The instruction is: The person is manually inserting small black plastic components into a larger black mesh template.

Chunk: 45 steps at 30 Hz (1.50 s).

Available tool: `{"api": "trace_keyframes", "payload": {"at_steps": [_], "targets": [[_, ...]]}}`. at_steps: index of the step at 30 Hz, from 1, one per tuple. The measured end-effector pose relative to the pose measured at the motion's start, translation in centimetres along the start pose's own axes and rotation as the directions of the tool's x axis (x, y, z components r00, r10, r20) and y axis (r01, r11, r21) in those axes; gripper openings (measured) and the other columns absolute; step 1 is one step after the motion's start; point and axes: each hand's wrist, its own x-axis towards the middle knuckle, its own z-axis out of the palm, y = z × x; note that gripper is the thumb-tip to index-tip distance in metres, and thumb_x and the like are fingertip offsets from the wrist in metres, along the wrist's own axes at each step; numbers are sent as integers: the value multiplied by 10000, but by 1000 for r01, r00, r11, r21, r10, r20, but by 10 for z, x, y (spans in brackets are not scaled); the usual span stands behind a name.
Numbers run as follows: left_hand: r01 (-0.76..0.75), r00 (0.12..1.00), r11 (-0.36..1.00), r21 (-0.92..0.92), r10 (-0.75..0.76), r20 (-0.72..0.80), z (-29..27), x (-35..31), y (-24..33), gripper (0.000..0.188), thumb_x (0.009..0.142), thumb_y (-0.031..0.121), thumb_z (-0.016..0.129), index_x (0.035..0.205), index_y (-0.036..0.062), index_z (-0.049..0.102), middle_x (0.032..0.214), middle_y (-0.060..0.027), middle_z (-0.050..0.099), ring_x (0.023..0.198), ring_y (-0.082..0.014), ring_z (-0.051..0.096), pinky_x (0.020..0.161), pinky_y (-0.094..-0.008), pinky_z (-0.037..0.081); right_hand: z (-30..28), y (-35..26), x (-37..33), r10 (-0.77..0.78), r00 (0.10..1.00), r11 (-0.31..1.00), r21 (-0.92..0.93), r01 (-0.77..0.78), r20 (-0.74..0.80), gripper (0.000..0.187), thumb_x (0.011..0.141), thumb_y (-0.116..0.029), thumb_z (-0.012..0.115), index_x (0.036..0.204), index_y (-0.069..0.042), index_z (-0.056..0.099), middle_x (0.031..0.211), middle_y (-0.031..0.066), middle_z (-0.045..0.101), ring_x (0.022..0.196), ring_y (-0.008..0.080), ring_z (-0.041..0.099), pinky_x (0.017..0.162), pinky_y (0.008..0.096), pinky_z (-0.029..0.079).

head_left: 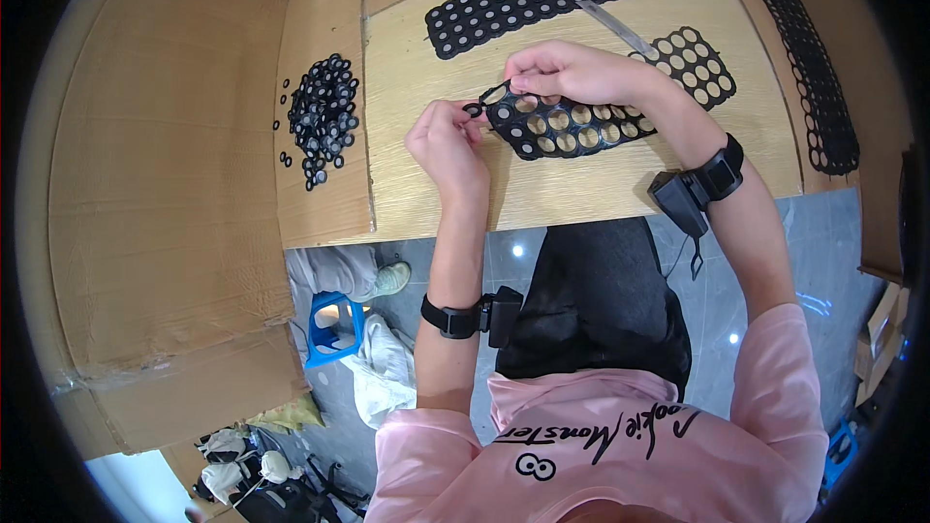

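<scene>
Pale wood-grain tabletop (417, 203); left hand (449, 143) pinches a small black ring (472, 109) at the left end of a perforated black sheet (554, 133) mid-table, right hand (572, 73) pinches its upper edge. Looks light, bendy, probably rubbery; thin webs may tear, so hold close beside the ring.

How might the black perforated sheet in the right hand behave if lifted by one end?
The black perforated sheet would probably sag, as it looks thin. It's likely light for its size: the tabletop shows through its many holes. Pulled hard, it might tear where little material separates them.
</scene>
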Motion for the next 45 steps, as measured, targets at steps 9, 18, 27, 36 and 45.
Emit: {"api": "trace_keyframes", "payload": {"at_steps": [9, 18, 27, 36, 45], "targets": [[-74, 993, 976, 206, 54, 101, 0, -1, -5, 150, 762, 12, 483, 617, -20, 502, 640, -102, 558, 498, -110, 471, 448, -220, 340, -5, -9, -8, -20, 994, 1000, -16, 22, 112, 237, 921, -271, 584, 865, -45, 628, 722, -64, 549, 640, 34, 443, 597, 192, 356], [-30, 997, 1000, -3, 30, -65, -5, 2, -2, 147, 746, 51, 458, 612, -2, 486, 685, -130, 584, 526, -136, 497, 448, -218, 330, -14, 4, -8, 15, 1000, 1000, 1, -15, -13, 231, 908, -261, 595, 858, -37, 620, 746, -50, 560, 688, 35, 458, 619, 206, 358], [-62, 966, 981, 186, 12, 258, 2, 0, -8, 148, 780, 60, 507, 867, -9, 604, 696, -70, 584, 538, -79, 476, 441, -192, 313, -13, 8, -2, 22, 993, 1000, 4, -22, -113, 198, 915, -229, 589, 876, -38, 624, 767, -44, 576, 704, 39, 472, 638, 204, 368], [-221, 933, 876, 429, 63, 353, 10, -5, -16, 118, 847, 77, 593, 918, -13, 617, 701, -11, 584, 585, -46, 492, 483, -188, 355, -13, 9, -2, -49, 997, 999, -22, 47, -65, 235, 939, -248, 586, 926, -16, 622, 799, -23, 589, 756, 51, 504, 699, 216, 409], [-179, 919, 892, 416, 0, 395, 7, -1, -14, 128, 872, 96, 573, 893, -13, 636, 672, -6, 570, 526, -39, 460, 438, -195, 331, -9, 7, -3, -72, 997, 993, -95, 69, -35, 220, 929, -214, 605, 964, 2, 617, 806, -20, 587, 765, 62, 499, 693, 242, 423]]}}
